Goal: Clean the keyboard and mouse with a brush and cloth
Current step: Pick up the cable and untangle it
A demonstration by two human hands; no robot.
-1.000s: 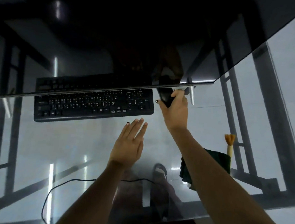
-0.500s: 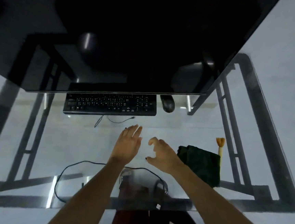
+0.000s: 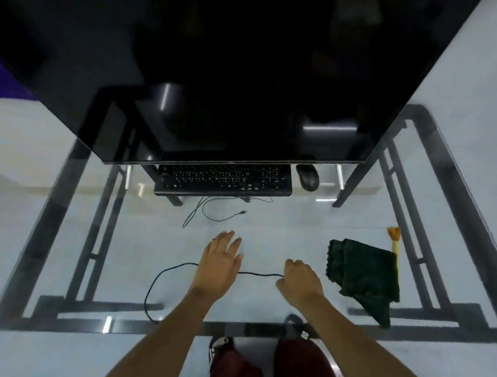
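From the head camera, a glass table [image 3: 57, 231] on a dark metal frame shows the pale tiled floor beneath. A large dark monitor [image 3: 251, 68] overhangs the far side. Under its lower edge lie the black keyboard [image 3: 224, 180] and, just beside it on the right, the mouse [image 3: 307, 177]. A thin black cable [image 3: 168, 271] loops across the glass. The left hand [image 3: 219, 264] lies flat, fingers spread. The right hand [image 3: 301, 278] is curled; whether it pinches the cable I cannot tell. Near the right edge sits a dark green cloth [image 3: 366, 273], touching a wooden-handled brush [image 3: 394, 240].
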